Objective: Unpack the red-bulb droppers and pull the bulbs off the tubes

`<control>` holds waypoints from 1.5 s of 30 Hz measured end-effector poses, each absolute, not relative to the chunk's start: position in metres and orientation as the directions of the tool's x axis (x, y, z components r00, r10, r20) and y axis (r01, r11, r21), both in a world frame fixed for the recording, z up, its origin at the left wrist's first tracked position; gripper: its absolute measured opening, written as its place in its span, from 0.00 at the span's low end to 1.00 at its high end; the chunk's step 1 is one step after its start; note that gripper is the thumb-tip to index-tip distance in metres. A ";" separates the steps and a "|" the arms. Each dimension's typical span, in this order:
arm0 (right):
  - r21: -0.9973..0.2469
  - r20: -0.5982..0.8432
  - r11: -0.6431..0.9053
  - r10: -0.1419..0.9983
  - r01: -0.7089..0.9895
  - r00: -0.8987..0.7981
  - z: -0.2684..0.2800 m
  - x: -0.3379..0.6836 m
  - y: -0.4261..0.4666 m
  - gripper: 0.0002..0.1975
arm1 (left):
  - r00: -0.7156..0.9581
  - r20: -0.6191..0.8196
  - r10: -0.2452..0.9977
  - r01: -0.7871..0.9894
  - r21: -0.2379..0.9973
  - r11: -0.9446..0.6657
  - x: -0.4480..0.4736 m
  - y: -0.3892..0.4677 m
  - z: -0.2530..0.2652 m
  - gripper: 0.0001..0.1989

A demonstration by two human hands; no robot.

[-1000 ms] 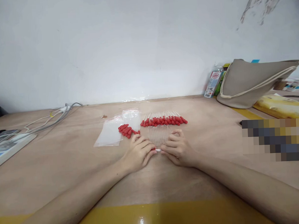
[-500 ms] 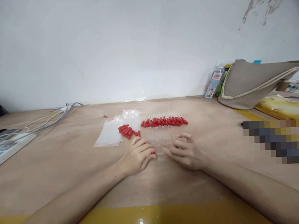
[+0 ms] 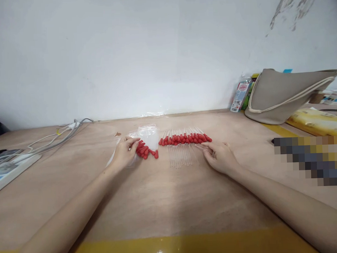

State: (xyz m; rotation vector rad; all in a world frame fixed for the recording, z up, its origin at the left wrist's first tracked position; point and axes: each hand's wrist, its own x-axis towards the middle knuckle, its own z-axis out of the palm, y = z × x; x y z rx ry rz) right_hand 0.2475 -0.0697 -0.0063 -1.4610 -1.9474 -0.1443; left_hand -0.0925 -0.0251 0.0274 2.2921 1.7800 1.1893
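light: soft, wall (image 3: 122, 58) evenly pale | glare: yellow strip (image 3: 189, 247) (one small white spot) | shadow: faint, on table (image 3: 149, 201) | right: pixelated patch (image 3: 319, 160)

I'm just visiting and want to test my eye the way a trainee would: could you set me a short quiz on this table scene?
1. True or false: the left hand is at the loose red pieces.
2. What lies just on the near side of the row of red-ended tubes? (a) a power strip; (b) plain clear tubes; (c) cables.
3. Fill in: in the picture, the bottle stands to the ____ of the grey bag.

Key: 1 true; 2 b; 3 left.
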 end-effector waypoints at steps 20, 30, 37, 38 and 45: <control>-0.313 0.532 0.398 0.826 0.862 -0.187 -0.008 0.223 -0.073 0.08 | 0.229 0.581 0.781 0.869 0.239 -0.433 -0.076 -0.027 0.032 0.10; -0.258 0.505 0.426 0.825 0.867 -0.255 -0.008 0.224 -0.075 0.11 | 0.124 0.159 0.979 0.988 0.074 -0.138 -0.017 0.026 0.051 0.15; -0.307 0.542 0.471 0.801 0.827 -0.255 -0.010 0.225 -0.072 0.10 | 0.037 -0.021 0.999 0.998 0.042 -0.036 -0.003 0.041 0.050 0.16; -0.318 0.538 0.477 0.803 0.819 -0.258 -0.010 0.225 -0.072 0.10 | 0.034 -0.027 0.999 0.999 0.040 -0.033 -0.003 0.041 0.050 0.16; -0.332 0.541 0.485 0.801 0.809 -0.258 -0.011 0.226 -0.072 0.12 | 0.092 0.186 0.978 0.996 -0.015 -0.091 -0.010 0.021 0.057 0.16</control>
